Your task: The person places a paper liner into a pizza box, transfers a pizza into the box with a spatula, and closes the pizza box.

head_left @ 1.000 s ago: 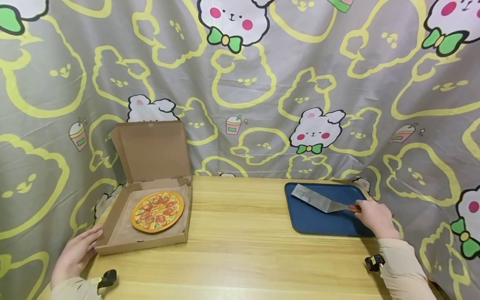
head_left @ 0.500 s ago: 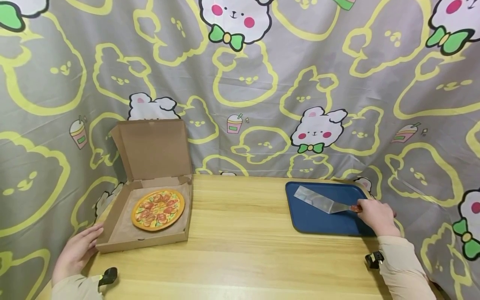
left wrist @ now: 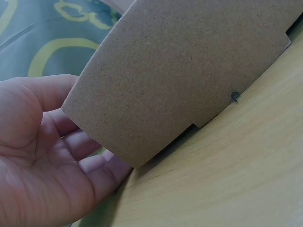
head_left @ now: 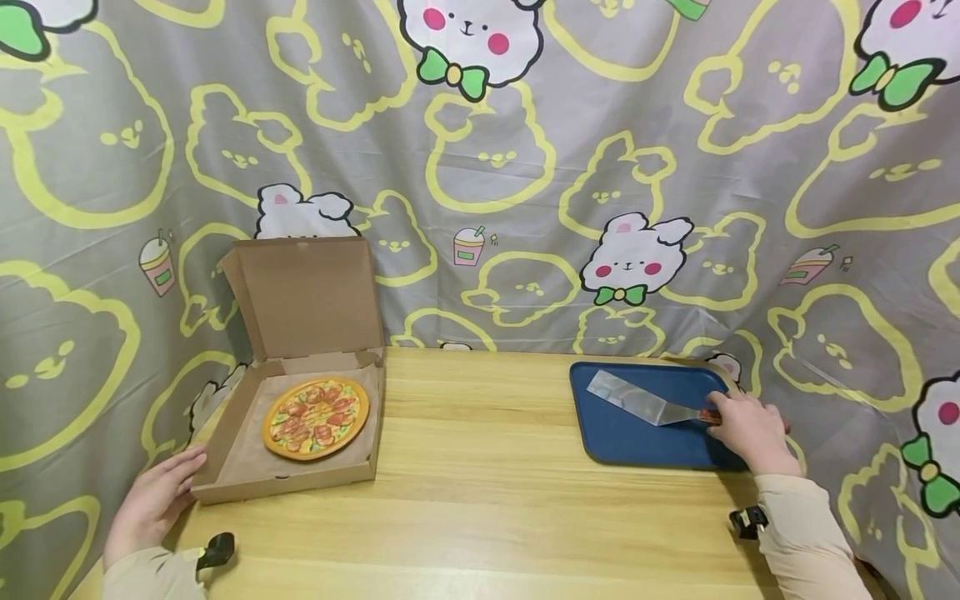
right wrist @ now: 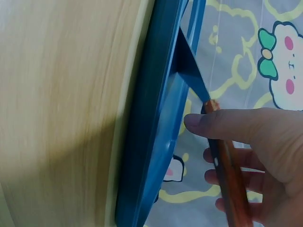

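Note:
At the left, my left hand touches the left side of an open cardboard pizza box. In the left wrist view its fingers pass behind the box corner, partly hidden. A round topped pizza with an orange rim lies inside the box. On the right, my right hand is around the reddish-brown handle of a metal spatula, its fingers loosened. In the right wrist view, the straight thumb crosses the handle and spread fingers show behind it. The blade is over a blue tray.
A pale wooden table stretches between box and tray. The box lid stands upright at the back. A grey curtain with yellow cartoon outlines hangs behind and along both sides.
My right hand's fingers have spread and loosened around the spatula handle. The spatula stays over the tray, and the left hand remains at the box.

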{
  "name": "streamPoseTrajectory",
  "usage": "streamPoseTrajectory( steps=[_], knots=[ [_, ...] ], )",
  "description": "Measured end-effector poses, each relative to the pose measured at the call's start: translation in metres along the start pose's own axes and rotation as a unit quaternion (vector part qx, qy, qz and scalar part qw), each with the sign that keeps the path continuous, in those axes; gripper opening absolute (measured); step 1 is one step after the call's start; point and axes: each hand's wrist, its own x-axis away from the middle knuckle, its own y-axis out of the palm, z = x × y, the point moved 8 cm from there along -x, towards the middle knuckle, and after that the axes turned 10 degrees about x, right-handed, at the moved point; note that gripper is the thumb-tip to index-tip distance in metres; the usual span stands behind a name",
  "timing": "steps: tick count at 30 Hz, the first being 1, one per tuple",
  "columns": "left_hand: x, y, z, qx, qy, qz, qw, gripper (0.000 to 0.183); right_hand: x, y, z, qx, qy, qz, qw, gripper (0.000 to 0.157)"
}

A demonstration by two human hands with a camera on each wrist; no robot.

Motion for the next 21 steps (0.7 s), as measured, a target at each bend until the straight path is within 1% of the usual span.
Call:
streamPoseTrajectory(
  steps=[3,8,13,17,21],
  knots=[
    [0.0,-0.001,-0.001,-0.01,-0.006,0.003,0.9999,0.025,0.0,-0.004,-0.006,0.004,-0.003,0.02,1.0,0.051],
    [0.0,-0.002,-0.002,-0.017,-0.008,0.005,0.9998,0.024,-0.001,-0.012,-0.024,0.002,-0.017,0.036,0.999,0.054],
    [0.0,-0.002,-0.002,-0.022,-0.009,0.007,0.9997,0.024,-0.003,-0.021,-0.047,0.008,-0.035,0.052,0.998,0.052],
    [0.0,-0.002,-0.001,-0.024,-0.009,0.007,0.9997,0.024,-0.009,-0.025,-0.068,0.006,-0.049,0.065,0.997,0.047],
    [0.001,-0.004,0.0,-0.032,-0.012,0.008,0.9994,0.023,-0.021,-0.024,-0.091,-0.005,-0.065,0.056,0.996,0.04]
  ],
)
